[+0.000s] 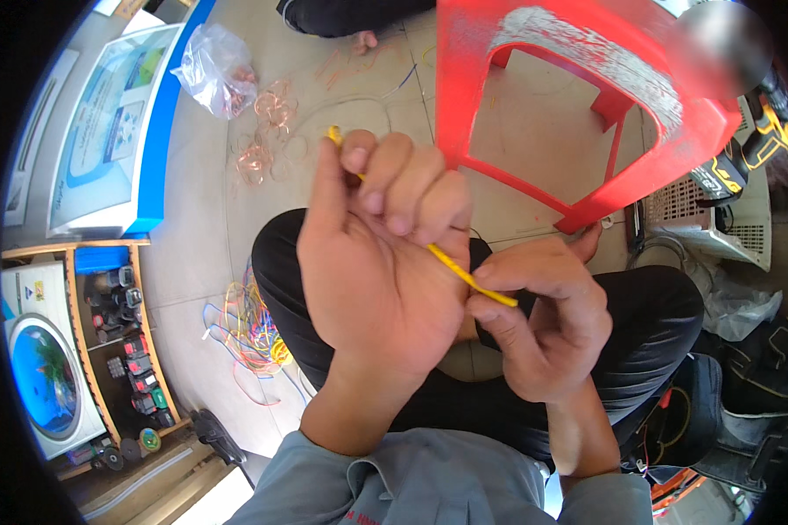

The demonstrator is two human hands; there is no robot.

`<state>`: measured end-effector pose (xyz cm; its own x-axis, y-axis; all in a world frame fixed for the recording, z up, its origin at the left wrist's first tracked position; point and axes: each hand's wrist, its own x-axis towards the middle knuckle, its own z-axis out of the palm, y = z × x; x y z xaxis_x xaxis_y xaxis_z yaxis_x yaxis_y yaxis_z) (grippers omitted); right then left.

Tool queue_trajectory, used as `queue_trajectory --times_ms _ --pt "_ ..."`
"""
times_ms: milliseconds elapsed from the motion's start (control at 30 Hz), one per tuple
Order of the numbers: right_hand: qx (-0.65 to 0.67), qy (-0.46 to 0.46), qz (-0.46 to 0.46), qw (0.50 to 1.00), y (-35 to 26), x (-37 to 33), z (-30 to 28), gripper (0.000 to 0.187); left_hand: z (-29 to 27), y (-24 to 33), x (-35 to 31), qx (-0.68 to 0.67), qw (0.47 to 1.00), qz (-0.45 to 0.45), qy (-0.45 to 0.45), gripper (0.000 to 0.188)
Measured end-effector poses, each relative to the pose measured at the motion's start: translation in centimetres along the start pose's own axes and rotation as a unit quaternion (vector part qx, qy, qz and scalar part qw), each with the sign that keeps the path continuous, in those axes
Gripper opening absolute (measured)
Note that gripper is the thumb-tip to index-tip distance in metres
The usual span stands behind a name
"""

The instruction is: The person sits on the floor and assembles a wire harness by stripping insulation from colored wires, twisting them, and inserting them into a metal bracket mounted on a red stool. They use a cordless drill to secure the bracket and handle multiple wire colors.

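A short length of yellow wire (448, 262) runs slantwise across my left palm. My left hand (381, 262) is turned palm up, with its fingers curled over the wire; the wire's far end sticks out by the thumb. My right hand (547, 319) pinches the near end between thumb and forefinger, leaving a small tip showing. Whether that tip is stripped is too small to tell. Both hands are held above my crossed legs.
A red plastic stool (457, 114) stands ahead on the right. Bare copper wire coils (273, 107) and a clear plastic bag (217, 72) lie far left. Coloured wires (249, 319) lie beside my left knee. Shelves (144, 332) line the left; a yellow-black power tool (766, 136) is at right.
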<state>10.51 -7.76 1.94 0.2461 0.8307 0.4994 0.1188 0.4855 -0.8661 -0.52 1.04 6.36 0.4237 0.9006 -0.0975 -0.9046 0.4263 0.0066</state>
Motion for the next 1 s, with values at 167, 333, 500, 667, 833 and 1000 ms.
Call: queue_trajectory --times_ms 167,333,500,667,833,1000 --pt "0.001 0.072 -0.048 0.996 -1.7 0.3 -3.1 0.018 -2.4 -2.6 -0.9 0.29 0.952 -0.028 0.093 0.041" --pt "-0.073 0.076 -0.074 0.992 -3.8 1.3 -6.3 0.02 -6.9 -2.1 -4.6 0.447 0.892 -0.009 0.067 0.047" --pt "-0.101 0.05 -0.045 0.993 -4.7 1.1 -7.7 0.021 -4.6 -6.3 -4.8 0.617 0.747 0.239 -0.064 0.032" --pt "-0.108 0.077 -0.052 0.99 -4.6 0.9 -7.5 0.02 -2.6 -5.7 -4.7 0.643 0.737 0.003 -0.21 0.03" --pt "-0.142 0.063 -0.049 0.987 -5.4 0.4 -8.2 0.023 -3.2 -6.0 -4.9 0.632 0.743 -0.024 -0.219 0.03" --pt "-0.176 0.063 -0.059 0.981 -4.9 0.6 -7.8 0.022 -3.3 -5.6 -5.2 0.642 0.74 -0.048 -0.193 0.026"
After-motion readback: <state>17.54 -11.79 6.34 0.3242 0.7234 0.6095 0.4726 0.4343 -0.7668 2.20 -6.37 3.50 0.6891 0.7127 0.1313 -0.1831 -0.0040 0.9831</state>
